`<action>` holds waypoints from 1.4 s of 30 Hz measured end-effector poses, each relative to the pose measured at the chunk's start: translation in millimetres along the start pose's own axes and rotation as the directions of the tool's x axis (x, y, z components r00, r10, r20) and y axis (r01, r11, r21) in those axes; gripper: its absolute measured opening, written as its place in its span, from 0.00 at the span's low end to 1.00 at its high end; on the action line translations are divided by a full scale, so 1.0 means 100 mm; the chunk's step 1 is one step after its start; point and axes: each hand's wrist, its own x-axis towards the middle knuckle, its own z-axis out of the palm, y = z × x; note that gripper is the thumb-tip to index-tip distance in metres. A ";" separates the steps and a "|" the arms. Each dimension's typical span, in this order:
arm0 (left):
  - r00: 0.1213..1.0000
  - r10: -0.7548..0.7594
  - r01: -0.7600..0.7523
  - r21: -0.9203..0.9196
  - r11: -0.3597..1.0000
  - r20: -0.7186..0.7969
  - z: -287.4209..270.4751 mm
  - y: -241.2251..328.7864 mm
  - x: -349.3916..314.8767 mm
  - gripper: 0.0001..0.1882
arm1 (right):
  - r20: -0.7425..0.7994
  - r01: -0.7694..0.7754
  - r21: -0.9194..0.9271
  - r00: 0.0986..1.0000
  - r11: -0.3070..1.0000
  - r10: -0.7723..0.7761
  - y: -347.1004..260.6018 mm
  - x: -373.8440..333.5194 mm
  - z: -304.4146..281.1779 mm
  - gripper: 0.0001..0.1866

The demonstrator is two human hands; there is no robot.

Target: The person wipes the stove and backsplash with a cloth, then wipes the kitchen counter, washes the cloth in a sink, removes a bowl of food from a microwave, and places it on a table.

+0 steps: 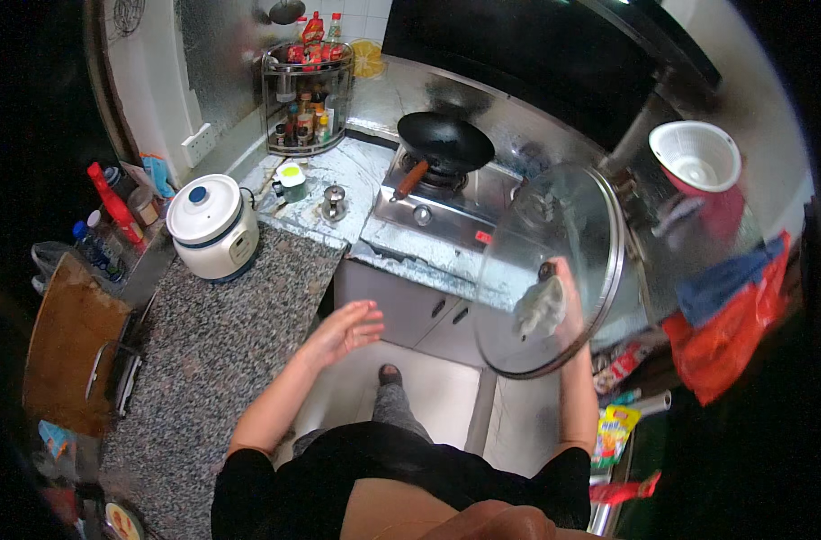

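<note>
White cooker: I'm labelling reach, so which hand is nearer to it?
Left: the left hand, empty, is right of and below the white cooker in the picture; the right hand, holding the glass lid, is farther right.

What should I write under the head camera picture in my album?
The right hand holds a clear lid, the left hand is empty, and a black wok sits on the stove.
</note>
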 end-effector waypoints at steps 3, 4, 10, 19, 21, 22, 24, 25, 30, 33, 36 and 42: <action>0.972 0.160 -0.140 0.120 0.983 -0.171 -0.06 0.64 0.80 0.18 | -0.016 0.137 -0.273 0.989 0.952 -0.147 -0.38 1.02 0.31 0.09; 0.965 0.197 -0.175 0.138 0.975 -0.171 -0.11 0.79 1.12 0.18 | 0.039 0.180 -0.380 0.983 0.907 -0.179 -0.42 1.41 0.29 0.09; 0.958 0.134 -0.074 0.232 0.970 -0.254 -0.04 1.29 2.51 0.20 | 0.208 0.272 -0.856 0.960 0.440 -0.188 -0.62 3.24 0.41 0.15; 0.973 0.026 0.085 0.466 0.881 -0.228 0.15 1.63 2.94 0.12 | 0.355 0.360 -0.924 0.933 -0.132 0.064 -0.11 5.08 0.81 0.19; 0.972 0.010 0.103 0.466 0.879 -0.233 0.20 1.76 2.90 0.12 | 0.349 0.361 -0.920 0.932 -0.152 0.099 -0.01 5.26 0.87 0.19; 0.971 -0.002 0.119 0.471 0.874 -0.240 0.18 1.78 2.91 0.12 | 0.338 0.353 -0.923 0.934 -0.155 0.112 0.04 5.33 0.89 0.20; 0.968 -0.025 0.146 0.485 0.862 -0.248 0.13 1.81 2.91 0.12 | 0.347 0.363 -0.919 0.930 -0.157 0.119 0.14 5.46 0.89 0.20; 0.969 -0.028 0.146 0.483 0.863 -0.244 0.10 1.82 2.91 0.12 | 0.350 0.366 -0.917 0.929 -0.160 0.120 0.18 5.51 0.90 0.20; 0.972 -0.043 0.158 0.510 0.846 -0.229 0.02 1.87 2.92 0.14 | 0.340 0.364 -0.918 0.927 -0.158 0.160 0.29 5.64 1.02 0.21; 0.976 -0.052 0.158 0.520 0.840 -0.213 0.01 1.87 2.91 0.14 | 0.330 0.358 -0.917 0.928 -0.174 0.171 0.33 5.69 1.03 0.22; 0.980 -0.059 0.153 0.530 0.834 -0.190 -0.02 1.87 2.92 0.14 | 0.308 0.337 -0.925 0.936 -0.178 0.174 0.33 5.71 1.04 0.22; 0.994 -0.046 0.093 0.515 0.852 -0.103 -0.06 1.88 2.91 0.16 | 0.309 0.329 -0.936 0.938 -0.126 0.159 0.35 5.67 1.06 0.22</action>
